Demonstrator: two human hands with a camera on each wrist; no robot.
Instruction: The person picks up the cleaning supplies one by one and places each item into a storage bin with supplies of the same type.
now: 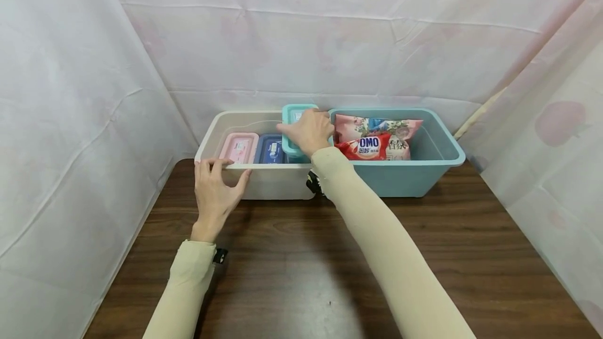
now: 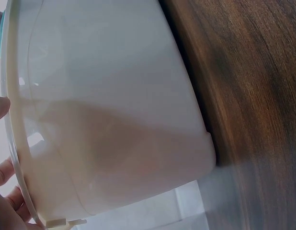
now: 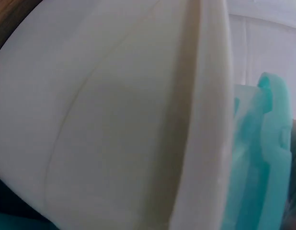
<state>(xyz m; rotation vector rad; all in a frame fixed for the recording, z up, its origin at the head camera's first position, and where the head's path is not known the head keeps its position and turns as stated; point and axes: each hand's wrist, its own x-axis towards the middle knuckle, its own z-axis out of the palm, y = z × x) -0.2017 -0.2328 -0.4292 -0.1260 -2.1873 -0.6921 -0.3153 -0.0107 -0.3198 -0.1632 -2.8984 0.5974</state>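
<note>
My right hand (image 1: 308, 131) grips a food container with a teal lid (image 1: 294, 114) from above, at the right end of a cream storage bin (image 1: 278, 182). In the right wrist view the container's teal lid edge (image 3: 277, 158) shows above the bin's rim. My left hand (image 1: 215, 192) holds the bin's front rim near the left corner, fingers over the edge and thumb spread to the right. Inside the bin, a pink-lidded container (image 1: 239, 148) lies beside a dark blue one (image 1: 270, 149). The right fingertips are partly hidden in the head view.
A blue-grey bin (image 1: 395, 179) stands against the cream bin's right side. It holds a red OMO packet (image 1: 365, 148) and a pink floral bag (image 1: 350, 125). Both bins stand on a dark wooden table (image 1: 282, 276), with pale curtains (image 1: 282, 56) behind and at the sides.
</note>
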